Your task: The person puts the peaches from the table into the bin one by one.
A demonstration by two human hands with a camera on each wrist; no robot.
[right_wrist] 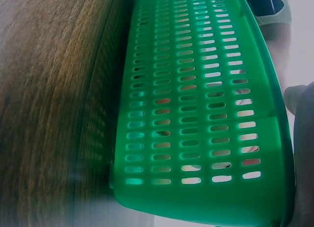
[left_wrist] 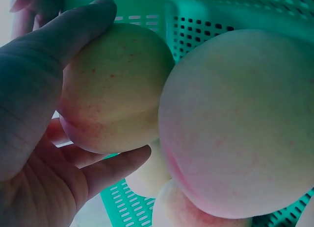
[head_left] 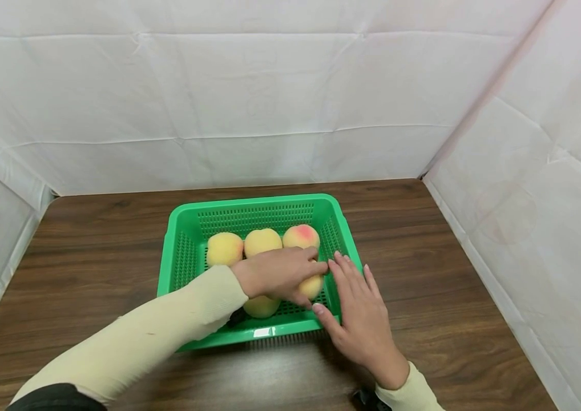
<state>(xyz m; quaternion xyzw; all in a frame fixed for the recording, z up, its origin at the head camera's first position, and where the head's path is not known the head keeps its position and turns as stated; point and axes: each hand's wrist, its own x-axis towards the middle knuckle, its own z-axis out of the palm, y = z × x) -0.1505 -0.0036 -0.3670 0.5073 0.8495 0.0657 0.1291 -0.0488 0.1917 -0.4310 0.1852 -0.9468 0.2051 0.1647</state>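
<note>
My left hand (head_left: 286,273) reaches into a green plastic basket (head_left: 168,251) and holds a yellow peach (head_left: 311,287) near its right side. Thumb and fingers curl round this peach (left_wrist: 113,89) in the left wrist view, with a larger-looking peach (left_wrist: 240,124) beside it. Over the basket's front right corner lies my right hand (head_left: 359,314), its fingers fairly straight along the rim. Three peaches stand in the back row, including a red-tinged one (head_left: 301,236) at the right. Another peach (head_left: 262,306) lies at the front, partly hidden by my left forearm.
The basket stands on a dark wooden table (head_left: 419,245). White sheeting (head_left: 249,91) rises behind the table and along both sides. A small black object (head_left: 370,399) is by my right wrist at the front edge of the view.
</note>
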